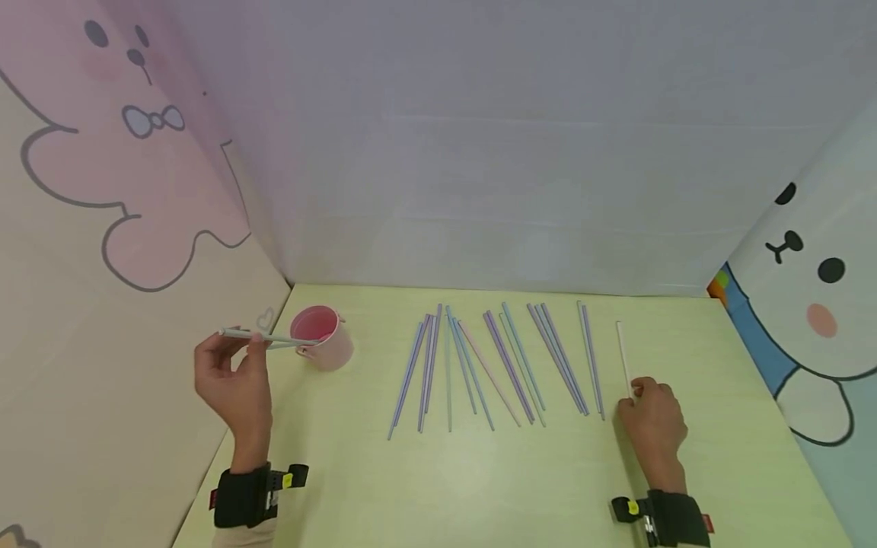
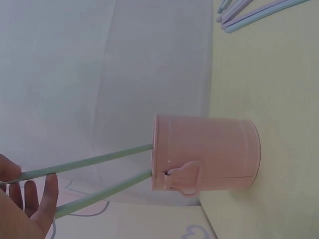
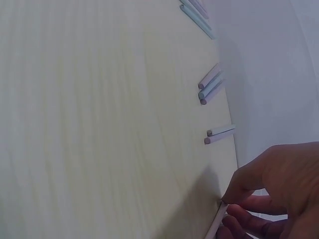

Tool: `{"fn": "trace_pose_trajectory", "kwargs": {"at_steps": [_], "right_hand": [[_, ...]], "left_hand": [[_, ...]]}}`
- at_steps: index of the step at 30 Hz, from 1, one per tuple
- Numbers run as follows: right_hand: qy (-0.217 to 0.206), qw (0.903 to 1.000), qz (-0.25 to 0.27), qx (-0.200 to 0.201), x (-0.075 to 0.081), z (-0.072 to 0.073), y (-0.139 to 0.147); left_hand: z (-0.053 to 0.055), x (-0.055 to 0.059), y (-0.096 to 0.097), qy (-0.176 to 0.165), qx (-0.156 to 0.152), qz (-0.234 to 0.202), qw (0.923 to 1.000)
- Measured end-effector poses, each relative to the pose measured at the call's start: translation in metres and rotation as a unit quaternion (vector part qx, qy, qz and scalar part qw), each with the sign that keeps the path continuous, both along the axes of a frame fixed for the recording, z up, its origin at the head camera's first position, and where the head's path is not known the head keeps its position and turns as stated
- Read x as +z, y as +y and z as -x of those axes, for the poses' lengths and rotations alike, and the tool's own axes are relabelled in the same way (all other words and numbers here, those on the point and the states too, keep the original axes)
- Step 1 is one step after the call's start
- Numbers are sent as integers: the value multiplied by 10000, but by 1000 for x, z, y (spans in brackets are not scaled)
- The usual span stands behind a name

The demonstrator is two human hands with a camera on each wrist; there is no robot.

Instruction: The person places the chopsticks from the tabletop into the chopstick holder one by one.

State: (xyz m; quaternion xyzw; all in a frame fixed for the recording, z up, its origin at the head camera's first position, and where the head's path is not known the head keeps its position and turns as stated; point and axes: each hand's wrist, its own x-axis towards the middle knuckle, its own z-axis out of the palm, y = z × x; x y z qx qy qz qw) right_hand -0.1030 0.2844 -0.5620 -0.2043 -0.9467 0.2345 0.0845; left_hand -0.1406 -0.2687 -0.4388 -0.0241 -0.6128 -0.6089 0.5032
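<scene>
Pink cartoon artwork (image 1: 178, 183) with a bow tie covers the wall at far left. Just in front of it, the left hand (image 1: 235, 380) is raised, thumb and fingertips drawn together on a green straw (image 2: 99, 159) whose far end reaches into the mouth of a pink bucket (image 1: 330, 353). A second green straw (image 2: 104, 193) slants out of the same mouth and runs behind the fingers; whether the hand grips that one too, I cannot tell. The bucket stands upright near the table's (image 1: 479, 487) back left corner. Toward the middle, loose straws lie spread out, their ends pointing to the back: purple straws (image 1: 431, 373) first, then a thin pale green one and some blue ones, a pink straw (image 1: 489, 373), more purple, and blue beside green. Next come a close trio (image 1: 558, 358) and a narrow pair (image 1: 593, 361). Just right of these, the right hand (image 1: 654, 422) pinches the near end of a white straw (image 1: 625, 358), its other fingers bent. At far right hangs a printed white bear (image 1: 815, 312).
</scene>
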Motion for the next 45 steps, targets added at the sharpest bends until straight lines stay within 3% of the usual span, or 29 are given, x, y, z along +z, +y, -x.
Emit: {"fn": "trace_pose_trajectory", "kwargs": {"at_steps": [12,17,25,35,38,45], "right_hand": [[-138,9999,56,15,3,0,4],[-356,9993,49,70,7,0,7],[-975,9951,80,147,18,1,9],[-1133,9932,118,236,26,-1,8],[-1102,9935,143,229,26,-2,8],[-1018,9943,213,217,27,-5,6]], "left_hand": [[-3,-16,2,-558,210,428,9973],[-6,-15,3,-700,272,744,9944],[-8,-17,3,-884,676,1206,9864],[-21,12,24,-924,1075,1154,9831],[-23,20,29,-787,1196,1074,9839],[-24,29,38,-339,876,891,9916]]}}
